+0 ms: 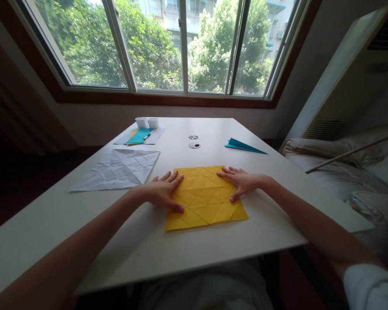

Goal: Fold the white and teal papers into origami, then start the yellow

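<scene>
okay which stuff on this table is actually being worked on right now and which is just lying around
In hand:
yellow paper, creased, lying flat
left hand, flat on its left edge
right hand, flat on its right edge

Lying about:
white creased sheet
teal folded paper
teal sheet with a pen
two white cups

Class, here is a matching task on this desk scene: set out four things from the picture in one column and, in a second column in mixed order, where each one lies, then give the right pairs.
Things:
1. yellow paper
2. white creased sheet
3. teal folded paper
4. two white cups

Places:
A. far left of the table, near the window
B. flat under both hands, left hand and right hand
C. right side of the table, beyond the right hand
D. left of the yellow paper, beyond the left hand

Pairs: 1-B, 2-D, 3-C, 4-A
</scene>
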`<state>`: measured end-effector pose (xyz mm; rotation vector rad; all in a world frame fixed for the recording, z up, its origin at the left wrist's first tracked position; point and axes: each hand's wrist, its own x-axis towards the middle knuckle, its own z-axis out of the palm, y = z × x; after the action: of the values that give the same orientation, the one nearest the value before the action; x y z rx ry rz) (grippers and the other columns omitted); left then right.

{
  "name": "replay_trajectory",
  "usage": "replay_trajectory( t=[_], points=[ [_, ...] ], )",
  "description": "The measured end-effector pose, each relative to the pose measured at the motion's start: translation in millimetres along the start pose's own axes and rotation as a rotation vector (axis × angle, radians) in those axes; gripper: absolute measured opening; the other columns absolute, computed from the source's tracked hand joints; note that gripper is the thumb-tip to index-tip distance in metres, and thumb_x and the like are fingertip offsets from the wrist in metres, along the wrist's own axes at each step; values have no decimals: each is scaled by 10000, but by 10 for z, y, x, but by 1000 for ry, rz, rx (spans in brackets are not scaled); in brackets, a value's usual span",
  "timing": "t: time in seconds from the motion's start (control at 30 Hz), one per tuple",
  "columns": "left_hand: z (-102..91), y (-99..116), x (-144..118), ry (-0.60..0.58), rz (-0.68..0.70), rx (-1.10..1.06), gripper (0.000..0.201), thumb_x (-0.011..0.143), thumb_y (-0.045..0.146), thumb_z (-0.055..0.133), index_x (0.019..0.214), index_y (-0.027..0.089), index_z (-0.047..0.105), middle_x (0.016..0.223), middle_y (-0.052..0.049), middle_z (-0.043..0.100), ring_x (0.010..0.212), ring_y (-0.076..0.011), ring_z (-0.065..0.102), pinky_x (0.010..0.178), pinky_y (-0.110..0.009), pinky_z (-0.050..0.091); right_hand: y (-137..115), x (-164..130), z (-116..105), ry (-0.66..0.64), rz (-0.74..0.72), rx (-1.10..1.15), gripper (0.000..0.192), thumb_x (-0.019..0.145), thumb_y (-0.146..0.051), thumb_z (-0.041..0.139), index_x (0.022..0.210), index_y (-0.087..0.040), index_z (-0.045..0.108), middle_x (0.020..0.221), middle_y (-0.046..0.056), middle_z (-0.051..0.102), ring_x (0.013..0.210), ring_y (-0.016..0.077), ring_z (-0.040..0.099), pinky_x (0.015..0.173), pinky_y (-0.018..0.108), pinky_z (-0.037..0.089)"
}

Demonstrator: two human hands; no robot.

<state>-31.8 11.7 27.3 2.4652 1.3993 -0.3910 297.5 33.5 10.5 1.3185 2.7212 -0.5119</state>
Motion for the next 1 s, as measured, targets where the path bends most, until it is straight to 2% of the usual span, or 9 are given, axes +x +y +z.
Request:
replay_trajectory(
  t=[0.23,0.37,0.47,0.53,0.6,0.73,0.83,0.9,1.0],
  points=[
    [-60,-43,-58,-35,-45,27,1211,507,783,534,1423,178,22,1458,-178,-67,1332,-381,-20,1023,-556,133,-14,-17,-25,-14,20,29,1067,521,-685,643,1404,-332,158,1494,79,81,1344,362,29,1066,519,120],
    [-67,-130,-35,8,-44,22,1085,585,770,488,1425,208,96,1473,-161,22,1339,-362,42,1033,-499,168,-5,-18,-25,6,12,28,1046,534,-692,629,1403,-322,181,1492,74,106,1347,351,35,1072,494,134],
    [-66,-233,31,141,-122,5,875,718,738,339,1373,159,304,1452,-189,188,1325,-345,174,1012,-458,234,17,-15,-21,14,5,20,1040,542,-707,610,1404,-317,180,1491,73,111,1348,345,43,1075,483,130],
    [-63,-286,89,225,-179,-34,762,769,714,246,1229,163,501,1390,-187,336,1288,-343,270,981,-459,276,21,-11,-21,21,23,14,1045,540,-717,601,1406,-309,181,1489,82,118,1347,349,52,1074,486,125],
    [-59,-312,146,284,-183,-113,711,780,706,220,1097,196,599,1315,-151,448,1260,-337,318,963,-457,296,17,-6,-24,26,35,9,1053,537,-724,596,1407,-302,179,1488,87,121,1346,350,55,1074,485,118],
    [-37,-284,230,363,-100,-401,660,759,696,294,1021,197,638,1144,-96,589,1120,-291,475,916,-369,365,9,7,-33,9,31,-5,1068,541,-726,592,1413,-287,160,1491,89,107,1348,344,50,1078,471,98],
    [2,-236,255,459,-113,-590,605,671,637,503,1039,170,612,1060,-94,620,977,-262,554,830,-336,425,17,14,-33,7,33,-3,1060,548,-730,584,1414,-292,156,1494,73,96,1349,342,37,1082,459,90],
    [32,-205,256,526,-119,-674,624,588,532,636,1083,156,577,977,-92,631,893,-250,578,761,-336,452,24,14,-32,4,37,6,1062,543,-734,583,1413,-302,153,1496,59,89,1350,338,28,1083,449,99],
    [58,-156,240,505,-54,-838,650,574,386,681,1160,160,510,748,-25,613,708,-202,591,632,-313,466,34,15,-31,3,37,16,1066,537,-733,588,1412,-310,150,1496,49,91,1350,339,30,1083,449,107]
  ],
)
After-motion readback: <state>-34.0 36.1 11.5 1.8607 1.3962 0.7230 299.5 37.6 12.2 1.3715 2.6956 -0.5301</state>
